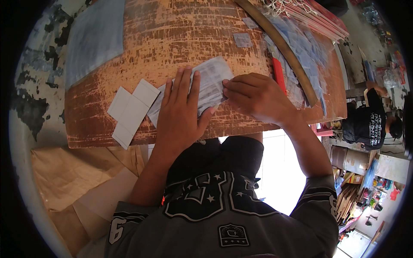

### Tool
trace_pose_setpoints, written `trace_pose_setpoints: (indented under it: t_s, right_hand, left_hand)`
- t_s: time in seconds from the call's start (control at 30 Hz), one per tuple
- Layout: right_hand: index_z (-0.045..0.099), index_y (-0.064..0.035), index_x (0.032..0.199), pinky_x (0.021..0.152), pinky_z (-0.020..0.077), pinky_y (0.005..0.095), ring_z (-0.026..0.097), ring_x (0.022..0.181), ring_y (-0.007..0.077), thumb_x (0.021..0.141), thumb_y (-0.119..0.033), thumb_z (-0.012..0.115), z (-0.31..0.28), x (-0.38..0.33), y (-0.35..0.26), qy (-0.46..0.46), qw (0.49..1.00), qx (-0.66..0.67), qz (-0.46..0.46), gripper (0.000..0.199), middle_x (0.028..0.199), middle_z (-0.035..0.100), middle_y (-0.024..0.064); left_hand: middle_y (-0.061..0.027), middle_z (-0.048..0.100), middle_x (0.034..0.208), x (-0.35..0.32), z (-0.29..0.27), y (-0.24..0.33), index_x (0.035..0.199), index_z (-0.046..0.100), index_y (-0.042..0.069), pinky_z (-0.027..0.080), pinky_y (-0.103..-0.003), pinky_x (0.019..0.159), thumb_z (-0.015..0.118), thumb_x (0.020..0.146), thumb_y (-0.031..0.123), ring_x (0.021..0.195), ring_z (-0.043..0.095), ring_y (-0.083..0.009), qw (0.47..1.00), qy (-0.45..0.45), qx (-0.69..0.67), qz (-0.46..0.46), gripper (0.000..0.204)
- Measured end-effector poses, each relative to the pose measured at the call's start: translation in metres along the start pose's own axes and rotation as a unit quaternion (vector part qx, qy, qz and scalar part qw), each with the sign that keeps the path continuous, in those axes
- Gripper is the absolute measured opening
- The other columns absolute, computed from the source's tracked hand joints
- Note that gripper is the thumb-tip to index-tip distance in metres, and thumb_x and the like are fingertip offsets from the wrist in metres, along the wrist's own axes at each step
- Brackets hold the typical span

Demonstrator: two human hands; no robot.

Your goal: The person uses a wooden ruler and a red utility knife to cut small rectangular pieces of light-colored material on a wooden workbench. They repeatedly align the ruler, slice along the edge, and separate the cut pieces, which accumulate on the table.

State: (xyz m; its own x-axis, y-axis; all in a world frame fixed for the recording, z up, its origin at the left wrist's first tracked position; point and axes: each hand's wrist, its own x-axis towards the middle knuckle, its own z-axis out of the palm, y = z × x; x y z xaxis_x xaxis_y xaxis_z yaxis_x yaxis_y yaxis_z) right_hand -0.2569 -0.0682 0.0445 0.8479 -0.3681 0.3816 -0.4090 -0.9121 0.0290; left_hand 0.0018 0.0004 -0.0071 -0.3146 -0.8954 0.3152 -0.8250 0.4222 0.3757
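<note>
A greyish, see-through plastic sheet (pixel 213 71) lies slanted on the worn wooden table in front of me. My left hand (pixel 180 101) rests flat across its left part, fingers stretched out and thumb apart. At the sheet's right edge, my right hand (pixel 256 96) has its fingers closed together and pinches the edge; the fingertips partly hide the grip. Just left of my left hand is a white cut card piece (pixel 133 107) with stepped edges and fold lines, its right corner close to the sheet.
A large bluish plastic sheet (pixel 97 41) covers the table's far left. On the right are a curved wooden strip (pixel 284 45), a red strip (pixel 278 75), loose clear plastic pieces (pixel 316 56) and a stringed bundle (pixel 309 19). Brown paper (pixel 77 172) lies below left. Another person (pixel 365 120) is at right.
</note>
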Motion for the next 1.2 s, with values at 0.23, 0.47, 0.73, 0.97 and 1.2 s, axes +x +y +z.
trace_pose_setpoints:
  t_s: [0.23,0.47,0.73,0.97,1.2]
  right_hand:
    - [0.078,-0.0034,0.119,0.081,0.0630,0.0353,0.075,0.096,0.0211,0.087,-0.017,0.084,0.003,0.005,0.000,0.008,1.000,0.002,-0.003,0.036,0.106,0.078,0.0044]
    - [0.078,-0.0048,0.117,0.080,0.0630,0.0358,0.074,0.094,0.0225,0.080,-0.016,0.085,0.011,-0.001,0.004,0.024,0.999,0.023,0.034,0.040,0.105,0.078,0.0047]
    - [0.078,-0.0068,0.114,0.086,0.0637,0.0390,0.075,0.102,0.0247,0.080,-0.016,0.086,0.006,0.001,0.000,0.007,0.997,0.048,0.053,0.036,0.111,0.078,0.0051]
    - [0.079,-0.0066,0.108,0.087,0.0637,0.0424,0.076,0.099,0.0298,0.092,-0.018,0.084,0.010,-0.003,0.001,0.030,0.985,0.126,0.116,0.019,0.105,0.079,0.0086]
    - [0.075,-0.0043,0.104,0.080,0.0614,0.0454,0.078,0.091,0.0337,0.102,-0.013,0.075,0.009,0.010,-0.006,0.043,0.951,0.171,0.254,0.009,0.098,0.080,0.0125]
  left_hand:
    - [-0.0284,0.039,0.175,0.000,-0.001,0.001,0.169,0.041,-0.005,0.027,-0.062,0.136,0.069,0.107,0.044,0.166,0.035,-0.0452,1.000,0.001,-0.004,-0.004,0.084]
    - [-0.0283,0.039,0.175,0.000,0.000,0.000,0.169,0.041,-0.005,0.026,-0.062,0.136,0.069,0.107,0.044,0.166,0.035,-0.0453,1.000,-0.001,0.004,0.000,0.083]
    - [-0.0283,0.039,0.175,-0.001,0.001,0.000,0.169,0.041,-0.005,0.026,-0.062,0.136,0.069,0.107,0.044,0.166,0.035,-0.0454,1.000,-0.001,0.000,-0.003,0.084]
    - [-0.0276,0.038,0.176,-0.001,0.002,0.000,0.170,0.040,-0.004,0.026,-0.062,0.136,0.069,0.107,0.045,0.167,0.034,-0.0447,1.000,0.001,0.000,-0.001,0.085]
    - [-0.0275,0.037,0.177,0.000,0.001,-0.001,0.170,0.039,-0.004,0.026,-0.062,0.136,0.071,0.106,0.044,0.167,0.034,-0.0449,1.000,0.000,0.003,-0.001,0.087]
